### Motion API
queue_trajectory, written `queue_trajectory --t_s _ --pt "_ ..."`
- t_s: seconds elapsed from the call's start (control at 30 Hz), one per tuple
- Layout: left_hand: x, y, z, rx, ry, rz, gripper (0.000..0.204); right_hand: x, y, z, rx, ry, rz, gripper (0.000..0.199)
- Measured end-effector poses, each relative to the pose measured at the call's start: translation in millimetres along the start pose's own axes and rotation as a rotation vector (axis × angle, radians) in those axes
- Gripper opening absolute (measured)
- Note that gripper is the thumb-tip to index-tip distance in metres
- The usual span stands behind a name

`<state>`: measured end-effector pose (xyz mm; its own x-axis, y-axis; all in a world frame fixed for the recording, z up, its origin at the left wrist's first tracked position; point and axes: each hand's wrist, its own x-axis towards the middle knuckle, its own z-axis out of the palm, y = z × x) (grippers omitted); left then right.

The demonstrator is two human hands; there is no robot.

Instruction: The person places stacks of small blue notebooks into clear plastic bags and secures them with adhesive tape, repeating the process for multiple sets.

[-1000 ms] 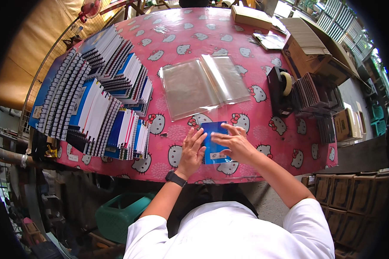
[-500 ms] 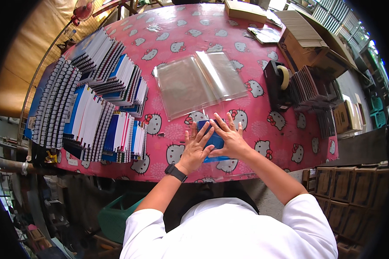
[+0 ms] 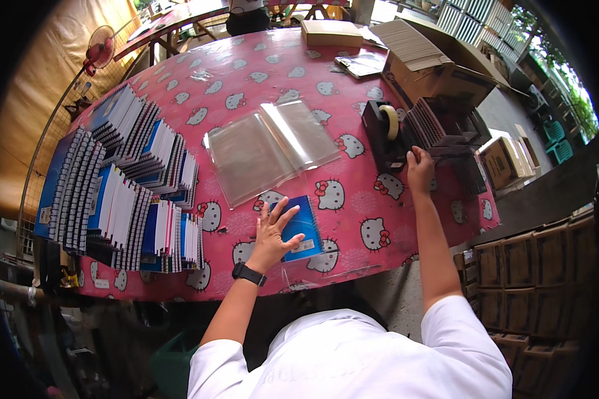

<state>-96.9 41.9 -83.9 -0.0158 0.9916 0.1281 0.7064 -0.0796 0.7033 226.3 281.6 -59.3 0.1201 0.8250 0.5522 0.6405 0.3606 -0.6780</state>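
Evidently, in the head view, the left hand (image 3: 273,236) is open, its fingers spread over the left part of a blue notebook (image 3: 307,223) lying flat near the front edge of the pink table (image 3: 345,223). That spread seems meant to keep the notebook from sliding while the other arm is stretched out. The notebook sits right in front of the person, probably because both hands meet easily there; its coil appears to run down the right edge.

The right hand (image 3: 420,169) is at the near end of a black tape dispenser (image 3: 378,149), thumb and fingertips close together. Whether they are closed on a strip of tape I cannot tell; it is too small. The dispenser, with its pale tape roll (image 3: 390,124), stands to the right, likely so that this hand can reach it.

Clear plastic sheets (image 3: 243,149) lie just beyond the notebook, presumably within reach of either hand. Piles of spiral notebooks (image 3: 123,216) crowd the left side, some with coils and some with page edges facing the person, perhaps turned about so the piles stay level.
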Motion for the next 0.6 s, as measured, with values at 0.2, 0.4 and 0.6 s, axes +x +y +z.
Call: queue_trajectory --t_s 0.2,0.4,0.6 --pt "-1.9 0.6 -6.9 0.023 -0.02 -0.026 0.068 41.2 12.3 20.7 0.122 -0.315 0.483 0.028" --pt "-7.2 -9.1 -7.9 0.013 0.016 -0.027 0.07 -2.5 1.8 -0.4 0.087 -0.166 -0.009 0.018" --pt "-1.8 -5.8 -1.0 -0.006 0.002 -0.017 0.071 -37.3 4.9 2.9 0.59 -0.625 0.772 0.015"
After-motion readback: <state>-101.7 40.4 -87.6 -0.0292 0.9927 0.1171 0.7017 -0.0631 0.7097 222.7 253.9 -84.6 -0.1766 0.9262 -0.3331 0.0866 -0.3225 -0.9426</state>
